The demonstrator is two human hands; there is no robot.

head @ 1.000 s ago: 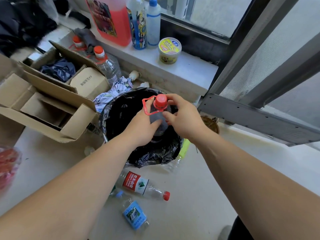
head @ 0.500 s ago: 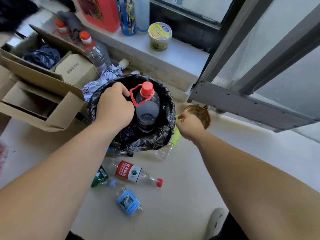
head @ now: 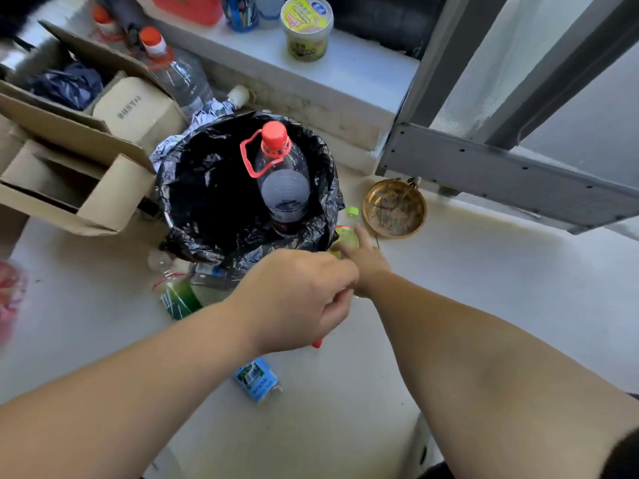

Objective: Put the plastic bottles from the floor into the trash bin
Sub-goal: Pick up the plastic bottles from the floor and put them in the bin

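The trash bin (head: 176, 174), lined with a black bag, stands on the floor. A big clear bottle with a red cap and handle (head: 281, 181) stands upright inside it. My right hand (head: 363, 264) reaches to a yellow-green bottle (head: 345, 236) lying against the bin's right side; its index finger rests on the bottle, the other fingers partly hidden. My left hand (head: 297, 299) hovers in front of the bin with fingers curled and nothing seen in it. It covers a floor bottle whose red cap (head: 317, 343) peeks out. A green-label bottle (head: 176, 300) and a blue-label bottle (head: 257, 378) lie on the floor.
Open cardboard boxes (head: 86, 160) sit left of the bin, with a red-capped bottle (head: 173, 70) behind them. A brass dish (head: 394, 207) lies right of the bin. A ledge (head: 345, 81) with a yellow tub (head: 306, 27) runs behind, and a grey window frame (head: 484, 167) juts out at right.
Both hands let go of the big red-capped bottle, which now stands in the bin. My left hand left the bin rim and came down in front; my right hand dropped to the yellow-green bottle.
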